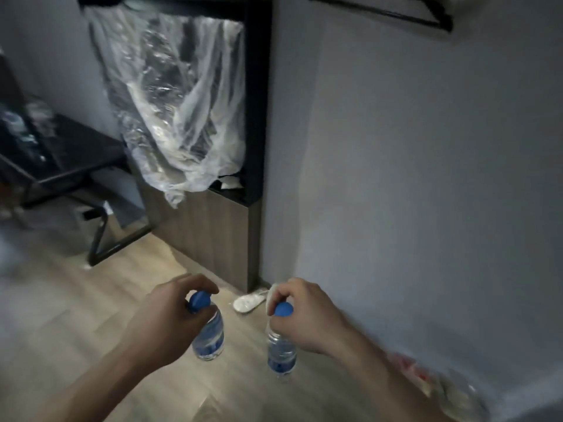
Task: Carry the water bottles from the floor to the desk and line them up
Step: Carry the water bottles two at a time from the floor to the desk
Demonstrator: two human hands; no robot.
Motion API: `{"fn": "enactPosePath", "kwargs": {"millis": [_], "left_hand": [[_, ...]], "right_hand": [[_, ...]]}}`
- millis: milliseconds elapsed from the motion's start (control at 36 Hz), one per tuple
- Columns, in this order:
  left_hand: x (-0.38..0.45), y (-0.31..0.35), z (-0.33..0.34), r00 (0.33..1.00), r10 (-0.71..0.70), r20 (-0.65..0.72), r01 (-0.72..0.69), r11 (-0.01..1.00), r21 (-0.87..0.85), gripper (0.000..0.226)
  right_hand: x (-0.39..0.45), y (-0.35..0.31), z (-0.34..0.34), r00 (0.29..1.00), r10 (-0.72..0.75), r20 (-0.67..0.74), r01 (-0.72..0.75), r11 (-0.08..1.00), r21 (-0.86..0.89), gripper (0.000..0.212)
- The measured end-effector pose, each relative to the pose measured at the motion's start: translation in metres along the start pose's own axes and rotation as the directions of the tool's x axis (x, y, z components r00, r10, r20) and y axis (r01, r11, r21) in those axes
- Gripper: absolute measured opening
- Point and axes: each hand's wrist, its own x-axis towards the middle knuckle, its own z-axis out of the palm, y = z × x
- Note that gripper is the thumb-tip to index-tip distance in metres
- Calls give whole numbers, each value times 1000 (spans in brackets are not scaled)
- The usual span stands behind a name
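Two clear water bottles with blue caps hang over the wooden floor low in the head view. My left hand [170, 312] grips the left bottle [210, 336] by its cap and neck. The right bottle [281, 351] is held the same way, with my right hand [304, 315] pinching it at the cap. Both bottles hang upright, about a hand's width apart. The dark desk [76, 159] stands at the left, with blurred bottles [27, 123] on its far left part.
A wardrobe niche draped with clear plastic sheet [182, 102] rises ahead, above a wood panel [210, 239]. A grey wall [426, 178] fills the right. White slippers [248, 303] lie on the floor by the wall corner. Blurred plastic-wrapped items [451, 391] sit bottom right.
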Motion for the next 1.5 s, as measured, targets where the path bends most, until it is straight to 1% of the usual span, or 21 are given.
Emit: {"fn": "enactPosePath", "kwargs": {"millis": [56, 111, 194, 333, 417, 528, 667, 806, 944, 1028, 1111, 1250, 1361, 1500], "left_hand": [[16, -20, -16, 998, -58, -6, 58, 998, -17, 22], [31, -39, -32, 993, -113, -22, 113, 994, 6, 21], [51, -64, -55, 983, -163, -82, 167, 985, 41, 22], [72, -101, -95, 951, -255, -175, 257, 966, -12, 23], [86, -125, -116, 933, -286, -218, 290, 957, -12, 29], [109, -165, -143, 908, -335, -250, 338, 941, -33, 25], [139, -217, -177, 899, -342, -273, 342, 939, -48, 25], [175, -273, -212, 913, -301, -276, 298, 953, -52, 26], [216, -331, -252, 927, -274, -258, 267, 962, -61, 26], [242, -361, -274, 934, -245, -259, 241, 969, -47, 24], [265, -386, -296, 938, -238, -252, 238, 971, -32, 23], [307, -432, -329, 940, -238, -244, 239, 971, -25, 23], [348, -472, -351, 930, -267, -251, 267, 963, -36, 24], [398, -517, -374, 919, -299, -255, 301, 953, -35, 24]], "right_hand": [[35, -13, 10, 999, -37, 39, 36, 999, 11, 13], [71, -26, 22, 995, -77, 63, 77, 997, 6, 13], [126, -48, 38, 984, -138, 113, 137, 990, 12, 11], [198, -97, 61, 942, -262, 210, 266, 964, 6, 8], [235, -126, 74, 919, -315, 236, 315, 948, 39, 9], [281, -162, 91, 899, -356, 254, 347, 934, 80, 9], [333, -202, 122, 896, -367, 248, 360, 930, 74, 9], [384, -241, 158, 894, -370, 252, 371, 928, 49, 10], [433, -282, 191, 911, -345, 225, 354, 935, -1, 10], [462, -303, 207, 926, -323, 197, 327, 945, 12, 11], [490, -325, 221, 929, -325, 177, 331, 944, -4, 9], [546, -358, 246, 926, -323, 195, 330, 944, -2, 9], [601, -380, 273, 921, -319, 226, 330, 944, -14, 12], [672, -404, 307, 891, -360, 277, 372, 928, 8, 12]]}}
